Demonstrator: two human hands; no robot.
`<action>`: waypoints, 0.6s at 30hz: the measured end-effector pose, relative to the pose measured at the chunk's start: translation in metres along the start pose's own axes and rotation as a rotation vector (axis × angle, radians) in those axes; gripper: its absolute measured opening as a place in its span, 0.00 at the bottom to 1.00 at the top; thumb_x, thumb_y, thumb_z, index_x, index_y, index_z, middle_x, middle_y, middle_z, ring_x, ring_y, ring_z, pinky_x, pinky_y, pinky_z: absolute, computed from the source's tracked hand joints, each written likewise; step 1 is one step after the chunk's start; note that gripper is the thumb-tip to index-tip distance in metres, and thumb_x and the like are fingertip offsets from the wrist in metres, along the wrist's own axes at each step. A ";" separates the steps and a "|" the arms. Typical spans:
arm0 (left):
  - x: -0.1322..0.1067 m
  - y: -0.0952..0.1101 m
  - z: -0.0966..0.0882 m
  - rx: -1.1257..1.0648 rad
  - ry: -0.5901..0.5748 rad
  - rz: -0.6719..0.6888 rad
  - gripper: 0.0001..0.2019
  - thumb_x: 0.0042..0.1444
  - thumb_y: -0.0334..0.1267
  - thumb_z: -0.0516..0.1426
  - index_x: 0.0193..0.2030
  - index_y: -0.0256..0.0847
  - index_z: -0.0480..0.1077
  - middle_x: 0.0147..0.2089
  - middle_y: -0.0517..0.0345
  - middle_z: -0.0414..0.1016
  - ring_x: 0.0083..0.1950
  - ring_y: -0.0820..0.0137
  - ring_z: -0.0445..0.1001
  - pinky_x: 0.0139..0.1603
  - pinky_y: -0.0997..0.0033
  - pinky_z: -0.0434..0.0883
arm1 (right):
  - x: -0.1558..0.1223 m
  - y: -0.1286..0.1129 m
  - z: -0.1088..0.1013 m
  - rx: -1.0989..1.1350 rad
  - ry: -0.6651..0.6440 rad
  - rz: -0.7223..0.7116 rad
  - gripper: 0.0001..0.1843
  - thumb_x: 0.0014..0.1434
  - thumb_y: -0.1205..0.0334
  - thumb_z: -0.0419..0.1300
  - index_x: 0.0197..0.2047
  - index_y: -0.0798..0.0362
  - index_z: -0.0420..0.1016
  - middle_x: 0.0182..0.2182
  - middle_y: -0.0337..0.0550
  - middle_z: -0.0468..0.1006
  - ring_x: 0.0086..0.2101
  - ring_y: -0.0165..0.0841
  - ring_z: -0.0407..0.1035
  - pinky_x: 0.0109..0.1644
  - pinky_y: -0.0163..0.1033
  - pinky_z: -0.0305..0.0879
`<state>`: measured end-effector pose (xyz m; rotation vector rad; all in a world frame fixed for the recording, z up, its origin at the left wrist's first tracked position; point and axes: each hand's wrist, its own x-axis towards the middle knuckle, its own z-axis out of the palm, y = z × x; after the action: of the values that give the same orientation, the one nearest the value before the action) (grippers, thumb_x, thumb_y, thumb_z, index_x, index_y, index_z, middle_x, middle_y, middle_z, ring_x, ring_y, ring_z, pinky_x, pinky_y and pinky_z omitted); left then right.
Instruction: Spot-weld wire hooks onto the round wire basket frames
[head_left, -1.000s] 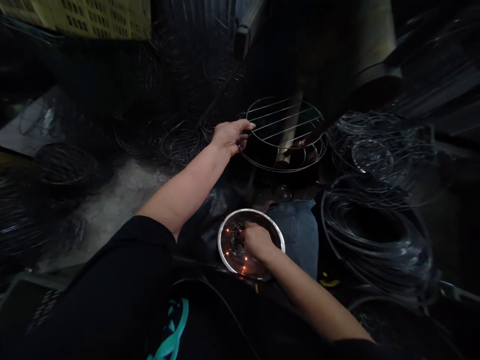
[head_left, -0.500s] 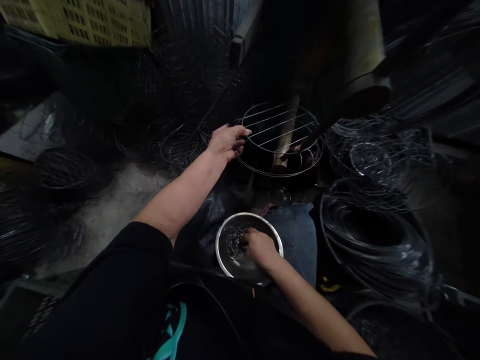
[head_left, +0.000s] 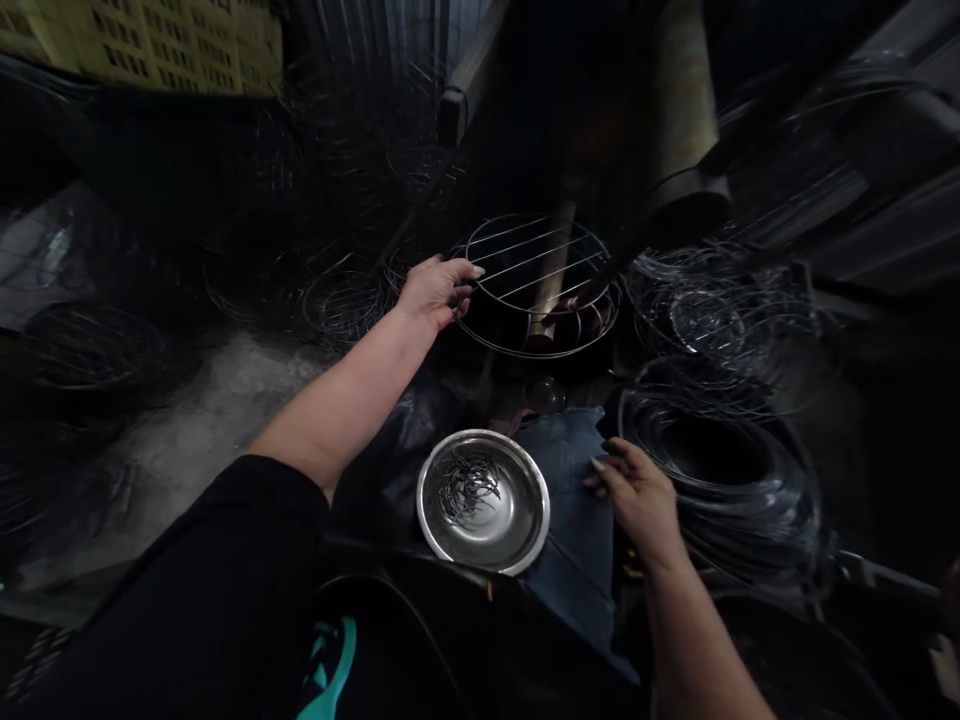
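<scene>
My left hand (head_left: 439, 290) is closed on the left rim of a round wire rack (head_left: 536, 262), thumb on top and fingers curled under. The rack has parallel bars over a lower ring. My right hand (head_left: 636, 492) is over the right edge of a blue cloth (head_left: 571, 520), its thumb and fingertips pinched together. Whatever those fingertips hold is too small to make out. Left of that hand, a round steel bowl (head_left: 517, 540) holds a loose heap of short bent wire pieces (head_left: 469, 487).
A rusty cylinder (head_left: 686, 110) and a square bar (head_left: 469, 80) hang above the rack, with a bar (head_left: 553, 275) beneath it. Coils of wire (head_left: 712, 460) lie on the right. A yellow crate (head_left: 157, 45) stands at upper left, and more wire rings (head_left: 94, 345) lie at left.
My right hand has come out of the bowl and moved right, over the cloth's edge. My left hand keeps its hold on the rack. The whole view has shifted slightly.
</scene>
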<state>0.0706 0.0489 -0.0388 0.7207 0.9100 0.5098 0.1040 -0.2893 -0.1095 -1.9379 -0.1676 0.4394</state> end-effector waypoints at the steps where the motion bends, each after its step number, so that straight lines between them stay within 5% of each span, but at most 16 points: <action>1: 0.000 0.000 0.000 0.018 -0.001 0.004 0.37 0.33 0.22 0.62 0.54 0.42 0.60 0.28 0.62 0.70 0.26 0.72 0.70 0.27 0.73 0.63 | -0.002 0.003 0.001 0.027 -0.005 0.013 0.29 0.36 0.47 0.72 0.38 0.55 0.73 0.21 0.40 0.78 0.18 0.33 0.71 0.19 0.34 0.64; 8: -0.001 0.002 0.000 0.064 -0.004 0.033 0.35 0.34 0.23 0.61 0.53 0.41 0.58 0.26 0.64 0.69 0.23 0.73 0.69 0.24 0.75 0.62 | -0.010 0.003 0.022 0.021 -0.103 0.031 0.23 0.37 0.49 0.72 0.32 0.58 0.79 0.12 0.37 0.72 0.13 0.29 0.63 0.17 0.34 0.59; 13: 0.000 0.004 -0.001 0.055 0.010 0.042 0.40 0.36 0.22 0.60 0.59 0.39 0.55 0.26 0.63 0.70 0.22 0.73 0.69 0.23 0.77 0.62 | 0.020 -0.065 0.045 0.007 -0.042 -0.333 0.17 0.48 0.52 0.65 0.37 0.54 0.81 0.20 0.39 0.77 0.20 0.31 0.68 0.26 0.37 0.67; 18: -0.002 0.004 0.001 0.046 0.027 0.059 0.43 0.38 0.20 0.59 0.64 0.36 0.51 0.25 0.63 0.69 0.21 0.75 0.66 0.22 0.77 0.62 | 0.043 -0.133 0.086 -0.374 0.038 -0.623 0.13 0.54 0.61 0.55 0.34 0.55 0.81 0.28 0.47 0.81 0.31 0.37 0.74 0.40 0.40 0.68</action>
<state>0.0696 0.0499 -0.0344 0.7863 0.9301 0.5532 0.1230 -0.1483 -0.0271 -2.1194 -0.8494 -0.0515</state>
